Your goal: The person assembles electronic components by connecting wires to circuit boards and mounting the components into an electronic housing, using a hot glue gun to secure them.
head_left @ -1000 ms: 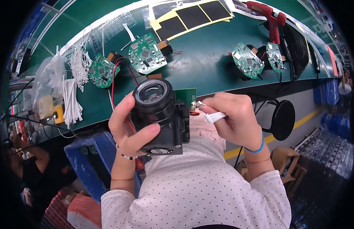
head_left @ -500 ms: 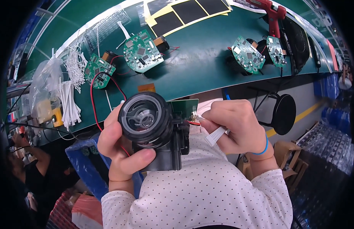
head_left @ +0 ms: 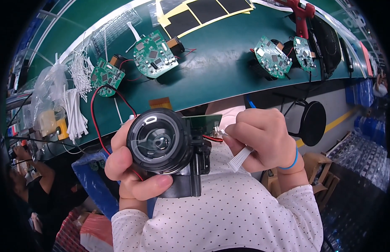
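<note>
My left hand is closed around a black lens module, its round glass facing up toward me. A green circuit board stands edge-on at the module's right side, with a red and black wire pair beneath its connector. Between thumb and fingers, my right hand pinches a flat white ribbon cable. One cable end sits at the small connector on the board's edge; whether it is seated there I cannot tell. The cable's other end fans out below my fingers.
Several green circuit boards with black modules, such as one board, stand on the green table. White cable bundles lie at left, near a plastic bag. A red glue gun rests at far right. A black stool stands beyond the table edge.
The lens module has moved slightly down and left and tilted a little in my left hand. My right hand keeps its pinch on the ribbon cable by the board.
</note>
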`<state>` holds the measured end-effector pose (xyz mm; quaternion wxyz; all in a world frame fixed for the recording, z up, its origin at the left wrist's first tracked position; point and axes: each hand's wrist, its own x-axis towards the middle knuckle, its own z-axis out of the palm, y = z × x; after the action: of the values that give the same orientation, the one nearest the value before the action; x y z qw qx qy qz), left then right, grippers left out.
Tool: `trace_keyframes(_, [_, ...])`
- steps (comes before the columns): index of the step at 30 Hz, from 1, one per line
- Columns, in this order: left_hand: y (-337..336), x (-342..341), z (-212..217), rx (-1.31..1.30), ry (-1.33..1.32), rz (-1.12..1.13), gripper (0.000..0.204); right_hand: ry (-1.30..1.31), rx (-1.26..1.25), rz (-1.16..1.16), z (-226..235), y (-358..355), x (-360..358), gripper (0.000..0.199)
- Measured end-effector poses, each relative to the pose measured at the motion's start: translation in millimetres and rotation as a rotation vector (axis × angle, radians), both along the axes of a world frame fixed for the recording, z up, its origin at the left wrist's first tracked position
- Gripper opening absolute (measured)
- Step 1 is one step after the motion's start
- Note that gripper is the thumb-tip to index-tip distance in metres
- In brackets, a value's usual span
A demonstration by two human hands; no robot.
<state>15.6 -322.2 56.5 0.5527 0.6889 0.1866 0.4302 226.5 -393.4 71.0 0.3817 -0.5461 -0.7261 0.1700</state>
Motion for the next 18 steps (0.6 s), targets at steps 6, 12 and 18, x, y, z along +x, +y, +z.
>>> trace_keyframes(6, [1.3, -2.3, -1.5, 0.078, 0.043, 0.013, 0.057, -0.008, -0.011, 0.075, 1.3, -0.1, 0.6, 0.010])
trace_keyframes(12, [7.9, -2.7, -4.8, 0.343, 0.111, -0.012, 0.058, 0.038, -0.183, 0.045, 5.0, 2.4, -2.0, 0.009])
trace_keyframes(18, [4.4, -7.4, -5.4, 0.234, 0.133, 0.008, 0.063, 0.034, -0.103, -0.116, 3.1, -2.5, -17.8, 0.010])
